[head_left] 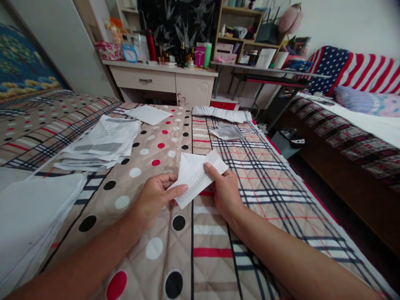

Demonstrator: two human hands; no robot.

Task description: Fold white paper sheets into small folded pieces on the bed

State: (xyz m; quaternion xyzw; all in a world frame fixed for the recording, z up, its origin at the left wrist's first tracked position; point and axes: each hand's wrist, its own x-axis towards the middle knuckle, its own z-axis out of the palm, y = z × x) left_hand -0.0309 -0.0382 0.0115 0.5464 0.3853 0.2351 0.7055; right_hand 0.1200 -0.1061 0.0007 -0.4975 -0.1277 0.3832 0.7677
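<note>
A partly folded sheet of white paper [195,175] is held above the bed, with faint printed lines on its near flap. My left hand [156,193] grips its lower left end, thumb on top and fingers curled beneath. At the upper right end, my right hand [226,187] pinches the same paper, its thumb pressed on the flap and the other fingers mostly hidden underneath. Beyond the hands, a flat greyish folded piece [227,132] lies on the cover. Behind it stretches a row of folded white papers [221,113].
On the left lie a pile of printed sheets [100,141], a larger paper stack [37,208] and a single white piece [150,114]. A patterned quilted cover [212,250] spreads beneath everything. A cream dresser [143,79] stands at the far end, a shelf desk [268,68] beside it.
</note>
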